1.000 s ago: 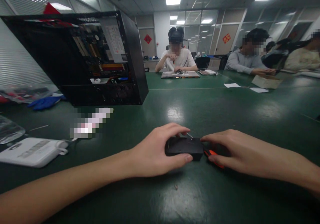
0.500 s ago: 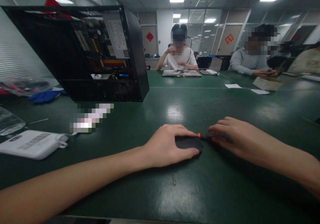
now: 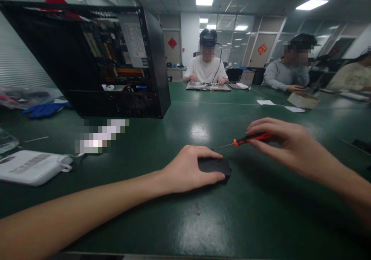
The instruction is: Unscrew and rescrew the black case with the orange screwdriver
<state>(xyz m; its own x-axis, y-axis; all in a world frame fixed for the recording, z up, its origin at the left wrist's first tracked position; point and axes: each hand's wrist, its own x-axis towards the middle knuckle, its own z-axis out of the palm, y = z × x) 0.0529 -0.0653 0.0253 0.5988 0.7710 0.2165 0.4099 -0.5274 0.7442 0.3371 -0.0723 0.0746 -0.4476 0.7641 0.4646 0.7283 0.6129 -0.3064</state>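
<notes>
My left hand (image 3: 193, 169) is closed around a small black box-shaped block (image 3: 213, 165) on the table, thumb along its near side and fingers over the far side. In my right hand (image 3: 278, 138) is a screwdriver (image 3: 240, 140) with a black and orange handle, pinched between thumb and fingers. Its thin metal shaft points left, passing just beyond the block and the left fingertips. Whether the shaft's tip touches anything cannot be made out. The right hand hovers above the table, right of the block.
An opened black computer case (image 3: 121, 101) stands at the left back. A white power bank-like device (image 3: 36, 167) and a blue glove (image 3: 45, 110) lie on the left. Across the green table (image 3: 185, 225) a person (image 3: 205, 68) works over a flat panel; another person (image 3: 285, 74) sits farther right.
My right hand has lifted with the screwdriver, drawing it up from the block so its shaft now shows. The left hand keeps its hold. The person opposite has lowered a raised hand.
</notes>
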